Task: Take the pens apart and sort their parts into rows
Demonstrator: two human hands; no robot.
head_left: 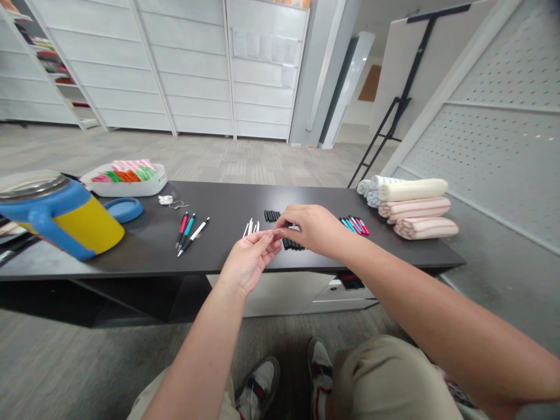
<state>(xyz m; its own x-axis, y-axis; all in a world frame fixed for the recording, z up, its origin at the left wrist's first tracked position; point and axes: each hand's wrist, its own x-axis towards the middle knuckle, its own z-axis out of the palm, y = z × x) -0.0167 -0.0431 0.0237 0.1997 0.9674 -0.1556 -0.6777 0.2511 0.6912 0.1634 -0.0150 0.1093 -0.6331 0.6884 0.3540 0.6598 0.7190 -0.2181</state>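
My left hand and my right hand meet fingertip to fingertip above the table's front edge. Both are closed in a pinch. A small dark bit shows at the right hand's fingers; what the left fingers hold is hidden. Thin white pen refills lie just behind the left hand. Short black pen parts form a row behind the hands, and more black pen parts lie under the right hand. Beyond the right wrist are several teal and red pen barrels, side by side.
On the black table, a red pen, teal pen and white pen lie left. Farther left stand a yellow-blue mug, blue lid and white basket. Rolled towels are stacked at right, near a pegboard panel.
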